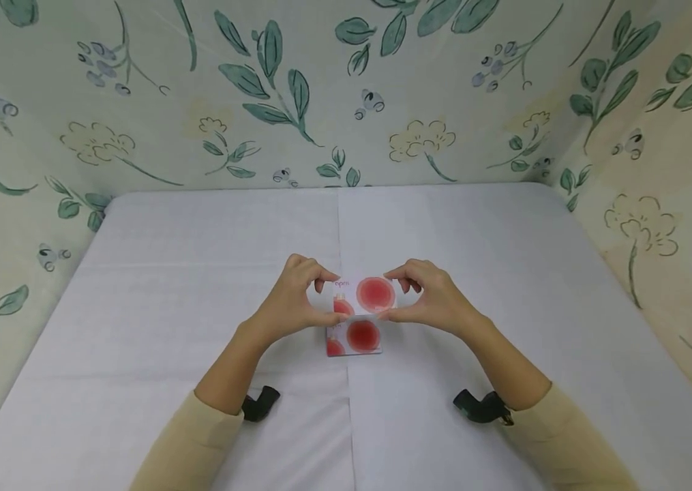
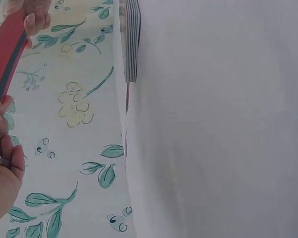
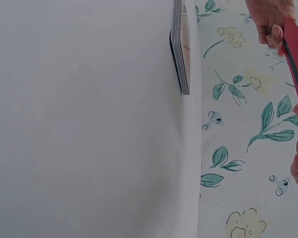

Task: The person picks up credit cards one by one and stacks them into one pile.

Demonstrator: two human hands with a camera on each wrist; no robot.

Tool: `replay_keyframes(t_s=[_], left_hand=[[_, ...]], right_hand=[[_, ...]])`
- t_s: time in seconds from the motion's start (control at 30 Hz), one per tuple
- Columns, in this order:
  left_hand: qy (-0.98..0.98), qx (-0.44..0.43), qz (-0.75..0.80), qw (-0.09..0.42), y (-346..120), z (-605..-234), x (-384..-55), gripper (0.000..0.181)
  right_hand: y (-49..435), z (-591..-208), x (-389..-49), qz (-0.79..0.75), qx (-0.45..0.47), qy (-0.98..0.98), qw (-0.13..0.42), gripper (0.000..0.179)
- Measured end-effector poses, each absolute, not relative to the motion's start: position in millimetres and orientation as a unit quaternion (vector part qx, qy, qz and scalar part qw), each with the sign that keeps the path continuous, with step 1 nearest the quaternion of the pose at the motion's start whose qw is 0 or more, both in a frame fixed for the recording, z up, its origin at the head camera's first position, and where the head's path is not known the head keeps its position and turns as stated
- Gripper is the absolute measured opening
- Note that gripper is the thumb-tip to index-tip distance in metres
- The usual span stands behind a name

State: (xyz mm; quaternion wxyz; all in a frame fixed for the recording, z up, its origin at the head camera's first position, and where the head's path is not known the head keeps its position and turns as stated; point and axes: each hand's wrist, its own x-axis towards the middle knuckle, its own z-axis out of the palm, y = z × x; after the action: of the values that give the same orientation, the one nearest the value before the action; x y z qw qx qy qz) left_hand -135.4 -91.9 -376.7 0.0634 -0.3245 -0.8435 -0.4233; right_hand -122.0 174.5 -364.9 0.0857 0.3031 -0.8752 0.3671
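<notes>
Both hands hold a flat white rectangular card [image 1: 375,293] with a red circle and some print on its face. My left hand [image 1: 299,293] pinches its left end between thumb and fingers, and my right hand [image 1: 434,296] pinches the right end the same way. In the left wrist view, the card's red side [image 2: 5,54] shows a dark stripe along one edge. Below the held card, nearer me, lies a stack of similar cards [image 1: 363,335] on the table. The stack's layered edges [image 3: 179,54] appear in the right wrist view.
A white cloth with creases covers the table [image 1: 137,307]. Floral fabric [image 1: 321,88] hangs behind it and at both sides. Black curved pieces [image 1: 262,404] sit by both wrists, at the ends of the beige sleeves [image 1: 192,443].
</notes>
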Motion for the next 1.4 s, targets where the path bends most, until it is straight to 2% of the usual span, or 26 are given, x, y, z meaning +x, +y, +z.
replay_keyframes(t_s=[0.47,0.73,1.13,1.4], left_hand=[[-0.842,-0.347,-0.405,0.086,-102,-387,-113,0.048],[-0.858,-0.343,-0.375,0.075,-103,-393,-112,0.049],[-0.860,-0.362,-0.354,0.067,-107,-407,-115,0.056],[-0.882,-0.361,-0.296,0.067,-107,-413,-115,0.059]], right_hand=[[167,-375,-101,0.344,0.343,-0.867,0.116,0.060],[169,-380,-96,0.346,0.333,-0.874,0.071,0.062],[170,-397,-103,0.362,0.338,-0.868,0.039,0.059],[169,-407,-104,0.318,0.333,-0.888,0.022,0.060]])
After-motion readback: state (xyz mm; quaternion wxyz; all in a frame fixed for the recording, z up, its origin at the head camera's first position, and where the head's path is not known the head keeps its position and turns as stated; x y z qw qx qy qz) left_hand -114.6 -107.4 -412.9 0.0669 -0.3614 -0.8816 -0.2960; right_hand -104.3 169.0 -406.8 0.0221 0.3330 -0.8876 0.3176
